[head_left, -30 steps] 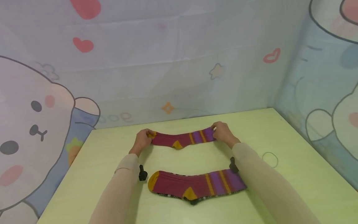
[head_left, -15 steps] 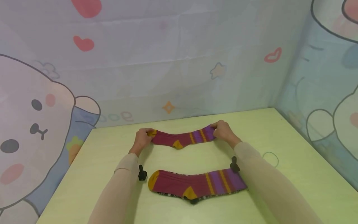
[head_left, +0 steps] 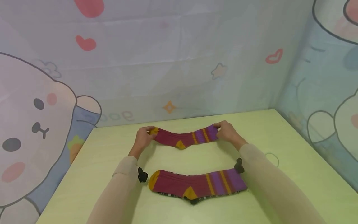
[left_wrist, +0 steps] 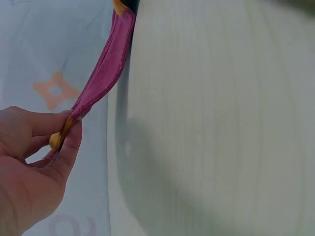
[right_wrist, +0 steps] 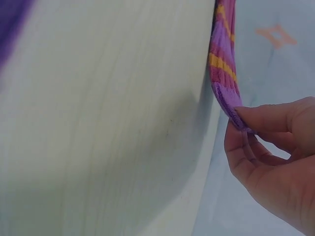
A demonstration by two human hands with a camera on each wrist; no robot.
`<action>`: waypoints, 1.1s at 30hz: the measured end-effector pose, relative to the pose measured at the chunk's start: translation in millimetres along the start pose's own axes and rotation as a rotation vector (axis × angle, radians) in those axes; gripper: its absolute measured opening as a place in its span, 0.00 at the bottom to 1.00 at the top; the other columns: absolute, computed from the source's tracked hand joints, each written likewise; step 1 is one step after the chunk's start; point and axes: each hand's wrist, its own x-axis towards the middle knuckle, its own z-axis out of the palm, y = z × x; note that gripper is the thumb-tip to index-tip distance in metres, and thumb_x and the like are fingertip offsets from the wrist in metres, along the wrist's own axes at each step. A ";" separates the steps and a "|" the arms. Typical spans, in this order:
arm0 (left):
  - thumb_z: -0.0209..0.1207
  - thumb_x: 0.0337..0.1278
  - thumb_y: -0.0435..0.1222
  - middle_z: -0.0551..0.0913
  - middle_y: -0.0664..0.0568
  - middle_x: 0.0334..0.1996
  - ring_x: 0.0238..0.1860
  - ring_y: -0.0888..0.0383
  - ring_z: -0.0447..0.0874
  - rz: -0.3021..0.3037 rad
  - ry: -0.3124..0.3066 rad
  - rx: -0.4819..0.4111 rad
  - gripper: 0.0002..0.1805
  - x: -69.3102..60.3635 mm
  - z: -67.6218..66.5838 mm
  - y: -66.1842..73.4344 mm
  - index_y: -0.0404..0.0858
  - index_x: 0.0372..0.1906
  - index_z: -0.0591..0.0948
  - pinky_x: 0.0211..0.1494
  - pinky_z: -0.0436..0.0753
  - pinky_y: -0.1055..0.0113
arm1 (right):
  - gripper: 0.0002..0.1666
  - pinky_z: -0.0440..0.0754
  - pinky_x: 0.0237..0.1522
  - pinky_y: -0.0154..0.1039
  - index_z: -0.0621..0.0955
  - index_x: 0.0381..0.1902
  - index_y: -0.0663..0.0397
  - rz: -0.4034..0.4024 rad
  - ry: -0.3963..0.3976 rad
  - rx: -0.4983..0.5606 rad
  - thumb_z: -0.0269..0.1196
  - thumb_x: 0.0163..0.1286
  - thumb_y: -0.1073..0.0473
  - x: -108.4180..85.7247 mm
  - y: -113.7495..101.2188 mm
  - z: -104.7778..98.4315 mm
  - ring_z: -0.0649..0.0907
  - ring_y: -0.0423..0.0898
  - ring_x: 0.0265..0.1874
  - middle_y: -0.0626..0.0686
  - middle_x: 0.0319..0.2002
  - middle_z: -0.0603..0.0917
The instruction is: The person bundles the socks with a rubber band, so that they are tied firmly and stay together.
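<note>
A maroon sock (head_left: 170, 138) with a mustard toe and heel and a purple striped cuff spans the gap between my hands near the table's back. My left hand (head_left: 143, 137) pinches its mustard toe between thumb and fingers, plain in the left wrist view, where the sock (left_wrist: 109, 64) sags away from the fingertips. The purple cuff end (right_wrist: 227, 93) is pinched by my right hand (head_left: 227, 132). Closer to me lies a second maroon sock (head_left: 179, 183) of the same pattern, flat, toe to the left. Black patterned fabric (head_left: 193, 201) peeks out from under it.
A pale yellow-green table (head_left: 92, 177) carries everything. Partly behind the right sleeve lies a thin green loop (head_left: 275, 156). A printed cloth backdrop (head_left: 179, 68) rises along the table's back edge and right side. Black wrist cameras (head_left: 142, 175) hang beneath both sleeves.
Both ends of the held sock have come up slightly, so its middle sags more. My right hand has shifted a little to the right. The nearer sock lies still.
</note>
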 end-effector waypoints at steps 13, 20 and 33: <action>0.64 0.64 0.30 0.77 0.35 0.59 0.54 0.43 0.81 -0.046 -0.020 -0.103 0.30 -22.7 2.3 18.1 0.31 0.70 0.71 0.51 0.82 0.59 | 0.35 0.75 0.30 0.38 0.71 0.67 0.73 -0.011 -0.023 0.096 0.56 0.58 0.76 -24.8 -1.1 -20.2 0.79 0.52 0.35 0.72 0.58 0.76; 0.64 0.63 0.29 0.77 0.35 0.59 0.56 0.43 0.79 -0.027 -0.040 -0.147 0.30 -33.9 -1.5 26.7 0.31 0.69 0.71 0.54 0.81 0.58 | 0.33 0.81 0.44 0.46 0.68 0.68 0.74 -0.009 -0.041 0.133 0.56 0.63 0.74 -38.5 -4.0 -24.3 0.78 0.64 0.54 0.71 0.61 0.73; 0.64 0.63 0.30 0.77 0.36 0.59 0.57 0.43 0.78 -0.012 -0.046 -0.183 0.30 -50.5 -10.4 43.3 0.33 0.69 0.72 0.56 0.80 0.57 | 0.37 0.78 0.39 0.42 0.68 0.72 0.65 -0.069 -0.079 0.193 0.56 0.63 0.74 -59.1 -4.7 -35.2 0.77 0.62 0.54 0.69 0.66 0.69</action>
